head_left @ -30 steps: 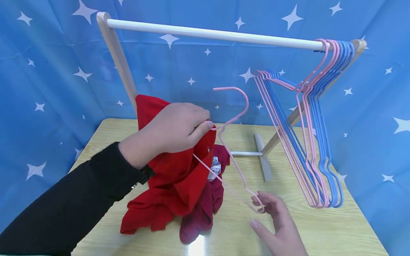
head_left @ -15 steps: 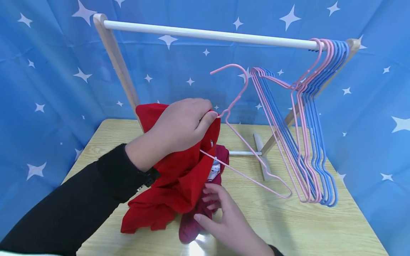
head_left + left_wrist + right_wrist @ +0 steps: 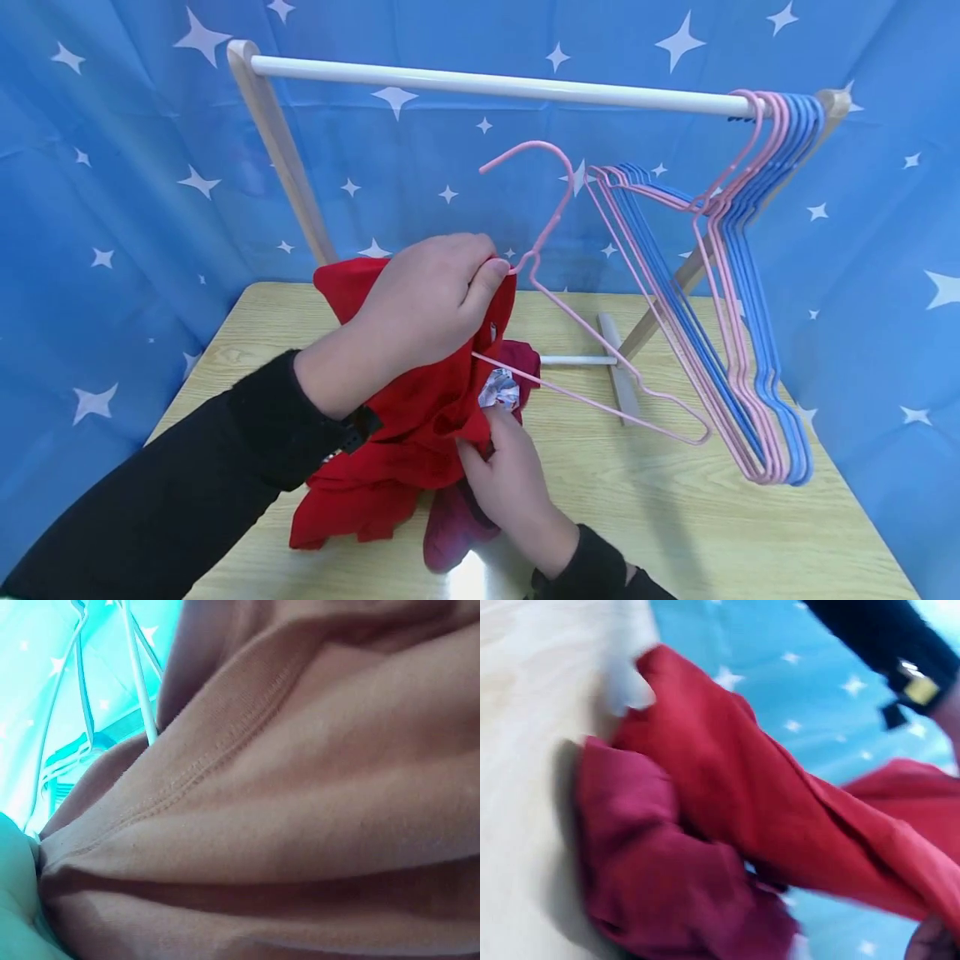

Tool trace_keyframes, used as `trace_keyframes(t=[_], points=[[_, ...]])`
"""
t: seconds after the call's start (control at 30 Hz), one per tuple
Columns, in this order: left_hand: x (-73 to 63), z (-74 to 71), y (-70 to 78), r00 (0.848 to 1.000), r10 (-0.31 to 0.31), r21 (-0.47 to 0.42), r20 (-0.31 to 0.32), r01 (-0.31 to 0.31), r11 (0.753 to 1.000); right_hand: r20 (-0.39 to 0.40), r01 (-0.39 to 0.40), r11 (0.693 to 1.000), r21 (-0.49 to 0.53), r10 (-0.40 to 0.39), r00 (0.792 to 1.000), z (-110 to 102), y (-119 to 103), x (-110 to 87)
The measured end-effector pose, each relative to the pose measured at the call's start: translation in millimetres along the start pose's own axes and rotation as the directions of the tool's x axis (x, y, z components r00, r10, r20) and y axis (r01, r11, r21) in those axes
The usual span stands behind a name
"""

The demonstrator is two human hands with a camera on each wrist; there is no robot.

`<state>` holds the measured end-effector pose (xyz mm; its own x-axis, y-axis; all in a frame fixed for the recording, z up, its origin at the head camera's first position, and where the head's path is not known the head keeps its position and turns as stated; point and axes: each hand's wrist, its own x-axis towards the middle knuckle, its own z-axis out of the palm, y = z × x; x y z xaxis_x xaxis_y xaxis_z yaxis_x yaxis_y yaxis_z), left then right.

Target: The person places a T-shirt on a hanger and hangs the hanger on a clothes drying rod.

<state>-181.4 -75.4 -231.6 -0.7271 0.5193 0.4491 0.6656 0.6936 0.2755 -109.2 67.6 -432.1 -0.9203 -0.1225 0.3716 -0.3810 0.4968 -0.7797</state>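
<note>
In the head view my left hand [image 3: 438,292] grips the top of a red garment [image 3: 360,483] together with the neck of a pink wire hanger [image 3: 557,218]. The hanger's hook points up. One shoulder reaches out to the right, while its other side is hidden in the cloth. Lower down, my right hand [image 3: 510,479] pinches the garment's edge between thumb and fingers. Stretched cloth with a stitched seam [image 3: 225,761] fills the left wrist view. Beneath the red garment, a crumpled maroon garment [image 3: 660,870] lies on the table.
Behind my hands stands a wooden rack with a white bar [image 3: 487,81]. Several pink and blue hangers [image 3: 802,125] hang at its right end. The wooden table [image 3: 712,550] reaches back to a blue star-patterned curtain [image 3: 450,33].
My right hand has left the hanger's lower corner, moved left and taken hold of the red garment's edge. The hanger has tilted, its free shoulder swinging up and right.
</note>
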Motion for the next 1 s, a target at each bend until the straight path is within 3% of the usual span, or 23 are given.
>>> trace_keyframes(t=[0.1, 0.23, 0.4, 0.53, 0.6, 0.77, 0.93, 1.0], points=[[-0.8, -3.6, -1.9, 1.000, -0.018, -0.008, -0.003, 0.018, 1.000, -0.008, -0.013, 0.972, 0.236, 0.015, 1.000, -4, 7, -5.3], [-0.2, -9.6, -7.6, 0.999, -0.049, 0.000, -0.007, 0.049, 0.999, -0.013, -0.109, 0.865, 0.490, 0.132, 0.991, -23, 2, -7.2], [-0.1, -16.4, -15.8, 0.996, -0.086, -0.026, -0.031, 0.085, 0.996, -0.045, -0.155, 0.768, 0.621, 0.233, 0.972, -56, -6, -1.6], [-0.2, -20.8, -23.7, 0.992, -0.111, -0.043, -0.057, 0.109, 0.993, -0.079, -0.147, 0.710, 0.689, 0.276, 0.958, -84, -12, -3.1], [0.0, -22.4, -27.7, 0.991, -0.121, -0.044, -0.063, 0.118, 0.992, -0.109, -0.122, 0.731, 0.671, 0.260, 0.959, -96, -14, -6.2], [-0.8, -23.3, -39.0, 0.987, -0.131, -0.038, -0.089, 0.128, 0.991, -0.241, -0.028, 0.846, 0.533, 0.184, 0.953, -119, -14, -14.4], [-5.0, -24.1, -50.6, 0.988, -0.112, -0.006, -0.110, 0.112, 0.994, -0.392, 0.008, 0.850, 0.526, 0.234, 0.890, -134, -14, -21.3], [-6.9, -23.4, -54.1, 0.990, -0.095, 0.014, -0.103, 0.097, 0.995, -0.430, 0.061, 0.831, 0.553, 0.222, 0.875, -139, -14, -23.7]])
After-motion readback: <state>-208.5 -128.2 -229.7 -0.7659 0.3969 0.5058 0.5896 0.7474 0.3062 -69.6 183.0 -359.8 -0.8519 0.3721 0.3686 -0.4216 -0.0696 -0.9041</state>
